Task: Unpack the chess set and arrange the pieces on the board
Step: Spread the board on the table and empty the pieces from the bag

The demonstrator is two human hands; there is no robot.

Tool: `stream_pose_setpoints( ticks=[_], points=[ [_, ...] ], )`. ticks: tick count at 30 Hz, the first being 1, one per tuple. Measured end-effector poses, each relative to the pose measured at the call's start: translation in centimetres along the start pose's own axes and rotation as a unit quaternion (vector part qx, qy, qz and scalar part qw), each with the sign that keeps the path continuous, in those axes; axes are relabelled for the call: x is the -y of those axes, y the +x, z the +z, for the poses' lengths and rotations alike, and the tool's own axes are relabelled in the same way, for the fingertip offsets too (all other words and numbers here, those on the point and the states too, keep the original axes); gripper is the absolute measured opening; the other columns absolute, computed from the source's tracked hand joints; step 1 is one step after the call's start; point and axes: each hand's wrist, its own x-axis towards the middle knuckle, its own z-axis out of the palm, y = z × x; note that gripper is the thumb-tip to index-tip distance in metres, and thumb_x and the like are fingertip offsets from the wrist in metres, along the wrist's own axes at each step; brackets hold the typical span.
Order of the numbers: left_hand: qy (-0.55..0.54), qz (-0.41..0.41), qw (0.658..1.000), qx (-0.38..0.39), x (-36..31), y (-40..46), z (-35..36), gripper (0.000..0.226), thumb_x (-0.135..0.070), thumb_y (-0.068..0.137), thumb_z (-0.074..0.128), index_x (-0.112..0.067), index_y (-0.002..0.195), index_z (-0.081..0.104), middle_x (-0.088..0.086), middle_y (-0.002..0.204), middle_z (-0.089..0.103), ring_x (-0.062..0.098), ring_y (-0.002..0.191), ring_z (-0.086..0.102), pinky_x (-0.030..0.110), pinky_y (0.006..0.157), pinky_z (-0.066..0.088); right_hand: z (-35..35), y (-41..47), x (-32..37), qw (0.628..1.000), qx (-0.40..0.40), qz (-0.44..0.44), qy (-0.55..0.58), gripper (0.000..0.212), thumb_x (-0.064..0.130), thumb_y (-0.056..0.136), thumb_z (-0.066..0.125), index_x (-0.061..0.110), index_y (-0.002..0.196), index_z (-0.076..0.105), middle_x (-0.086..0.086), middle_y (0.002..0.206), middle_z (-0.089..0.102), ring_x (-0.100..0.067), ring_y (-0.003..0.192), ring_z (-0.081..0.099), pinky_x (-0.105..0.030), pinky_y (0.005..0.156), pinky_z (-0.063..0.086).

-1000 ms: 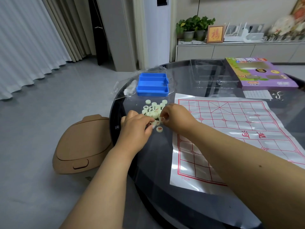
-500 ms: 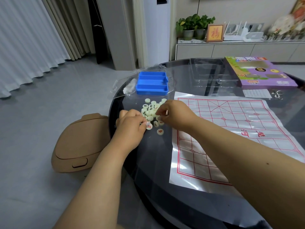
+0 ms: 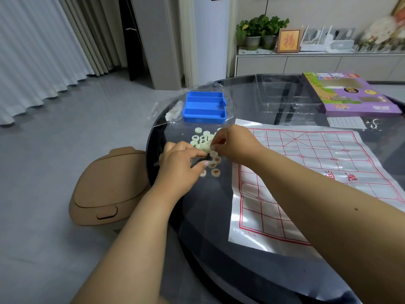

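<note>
Sorting through the heap of pale chess pieces (image 3: pixel 202 142), the person has both hands down on the dark round table (image 3: pixel 252 270), at about eleven o'clock from the board (image 3: pixel 328 172). The right hand (image 3: pixel 235 142) has thumb and forefinger drawn together at the heap's near edge, seemingly pinching one disc, though the disc itself is mostly hidden behind the fingertips. The left hand (image 3: pixel 182 165) lies over the pieces at its side with fingers loosely curled and one fingertip reaching toward the red-marked pieces (image 3: pixel 215 166); whether it actually grips anything I cannot tell.

The board, a glossy sheet printed with a red grid, lies flat to the right of the heap and carries no pieces yet. At twelve o'clock from the heap sits the emptied blue tray (image 3: pixel 205 107) on a clear plastic wrapper (image 3: pixel 162 108), and the purple box (image 3: pixel 352 94) rests at the far right, around two o'clock.

To my eye the step is separating red from dark-marked pieces, and it would go best by turning every disc face up first, sliding the reds into their own cluster toward six o'clock. Lifting singly rather than raking would keep discs from rolling off the nearby table rim, and the sheet may shift if nudged.
</note>
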Motion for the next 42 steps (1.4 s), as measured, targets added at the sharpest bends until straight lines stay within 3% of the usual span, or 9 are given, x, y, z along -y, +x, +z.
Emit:
stream_pose_setpoints(
  ticks=[6, 12, 18, 25, 30, 34, 39, 42],
  points=[
    [0.05, -0.025, 0.998, 0.035, -1.2, 0.2, 0.8, 0.015, -0.043, 0.085, 0.066, -0.029, 0.087, 0.072, -0.01, 0.105, 0.056, 0.018, 0.112, 0.036, 0.031, 0.091, 0.027, 0.3, -0.1, -0.3, 0.999, 0.015, 0.047, -0.009, 0.016, 0.026, 0.084, 0.068, 0.016, 0.095, 0.074, -0.003, 0.096, 0.07, -0.018, 0.089, 0.061, -0.03, 0.078, 0.05],
    [0.093, -0.043, 0.994, 0.041, -0.9, 0.5, 0.3, 0.02, -0.037, 0.09, 0.06, -0.022, 0.09, 0.074, -0.006, 0.11, 0.056, 0.021, 0.113, 0.036, 0.032, 0.092, 0.03, 1.7, 0.6, 0.6, 0.995, -0.005, 0.098, -0.036, 0.027, 0.033, 0.079, 0.07, 0.011, 0.094, 0.068, -0.005, 0.088, 0.066, -0.021, 0.083, 0.061, -0.032, 0.072, 0.051],
    [0.13, -0.06, 0.989, 0.033, -0.6, 0.8, -0.6, 0.022, -0.04, 0.085, 0.066, -0.022, 0.075, 0.075, -0.007, 0.101, 0.054, 0.022, 0.106, 0.039, 0.031, 0.089, 0.036, 2.0, 0.7, 1.5, 0.992, 0.023, 0.097, -0.074, 0.024, 0.027, 0.079, 0.071, 0.013, 0.098, 0.066, -0.005, 0.087, 0.062, -0.021, 0.081, 0.06, -0.03, 0.071, 0.049],
    [0.114, -0.063, 0.991, -0.005, 0.2, 1.0, 0.1, 0.021, -0.038, 0.089, 0.063, -0.029, 0.105, 0.073, -0.003, 0.106, 0.055, 0.022, 0.108, 0.039, 0.036, 0.092, 0.035, 1.1, 0.5, 1.2, 0.994, 0.047, 0.087, -0.054, 0.022, 0.023, 0.089, 0.058, 0.005, 0.095, 0.069, -0.011, 0.083, 0.062, -0.023, 0.076, 0.055, -0.028, 0.066, 0.042],
    [0.113, -0.074, 0.991, 0.008, -0.1, 1.5, 0.8, 0.024, -0.039, 0.087, 0.065, -0.029, 0.108, 0.071, -0.004, 0.111, 0.054, 0.022, 0.112, 0.037, 0.031, 0.091, 0.029, 0.7, 0.1, 0.7, 0.994, 0.064, 0.082, -0.019, 0.027, 0.027, 0.092, 0.056, 0.005, 0.1, 0.07, -0.014, 0.096, 0.068, -0.025, 0.085, 0.062, -0.034, 0.074, 0.05],
    [0.119, -0.078, 0.99, 0.016, -0.2, 2.0, 0.9, 0.022, -0.04, 0.084, 0.068, -0.031, 0.104, 0.071, -0.005, 0.112, 0.053, 0.021, 0.113, 0.036, 0.029, 0.085, 0.023, 0.9, 0.4, 0.2, 0.994, 0.049, 0.083, -0.055, 0.022, 0.024, 0.088, 0.059, 0.008, 0.098, 0.072, -0.012, 0.095, 0.069, -0.025, 0.087, 0.064, -0.035, 0.078, 0.053],
    [0.122, -0.071, 0.99, 0.013, -0.4, 2.1, 1.0, 0.02, -0.04, 0.087, 0.065, -0.028, 0.102, 0.071, -0.004, 0.112, 0.054, 0.021, 0.112, 0.036, 0.03, 0.088, 0.026, 0.7, 0.6, -0.3, 0.997, -0.03, 0.055, -0.036, 0.019, 0.019, 0.085, 0.064, 0.018, 0.104, 0.067, -0.004, 0.1, 0.066, -0.019, 0.087, 0.059, -0.03, 0.076, 0.051],
    [0.146, -0.049, 0.988, 0.016, -0.4, 2.0, 1.1, 0.026, -0.038, 0.093, 0.055, -0.023, 0.108, 0.07, -0.001, 0.112, 0.054, 0.023, 0.111, 0.036, 0.033, 0.091, 0.031, 0.7, 0.9, -0.1, 0.999, -0.023, 0.024, -0.027, 0.029, 0.02, 0.084, 0.066, 0.021, 0.112, 0.063, -0.003, 0.103, 0.064, -0.017, 0.086, 0.056, -0.029, 0.075, 0.049]
  ],
)
